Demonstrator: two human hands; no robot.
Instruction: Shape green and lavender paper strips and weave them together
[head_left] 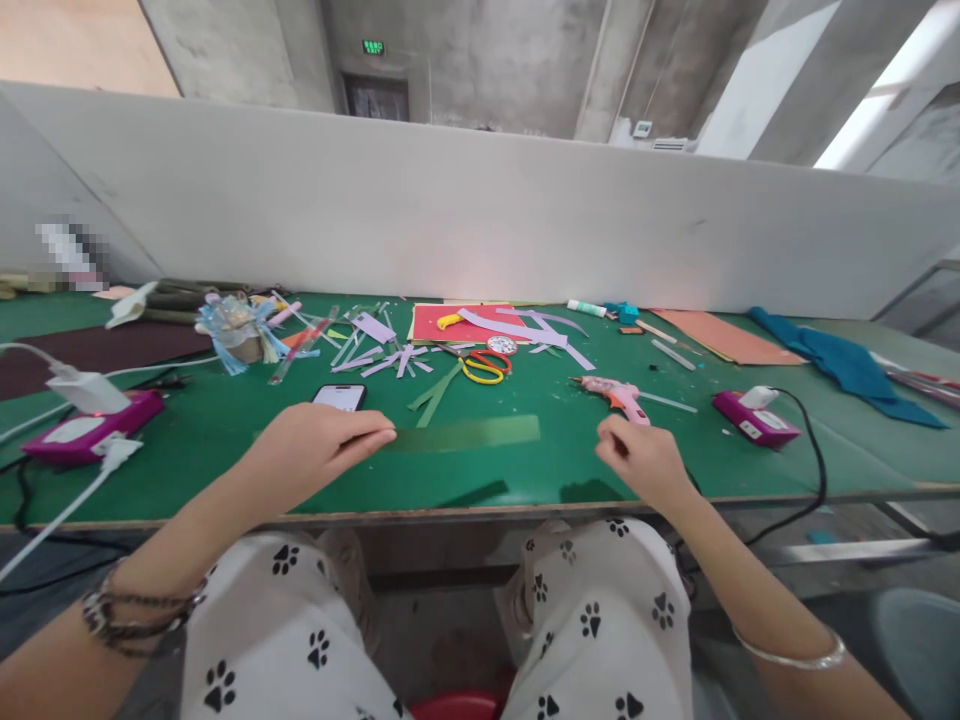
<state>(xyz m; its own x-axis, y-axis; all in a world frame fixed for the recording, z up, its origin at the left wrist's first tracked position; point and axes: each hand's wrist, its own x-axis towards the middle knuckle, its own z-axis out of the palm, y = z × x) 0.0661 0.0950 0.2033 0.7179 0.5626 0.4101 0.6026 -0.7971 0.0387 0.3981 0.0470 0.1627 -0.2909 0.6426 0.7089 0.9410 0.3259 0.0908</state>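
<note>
Head view, green tabletop (555, 465), white partition (480, 215), grey wall (495, 60), left fingers (369, 436) pinching green strip (472, 433), right fingers (616, 437) curled, hold unclear.

Glue gun (616, 393), scissors (484, 381) and concrete wall (510, 60) mark a craft workshop.

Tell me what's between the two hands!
In the head view, a green strip, pinched in the left hand, stretches most of the way across. After its end, just green tabletop shows before the right hand.
</note>
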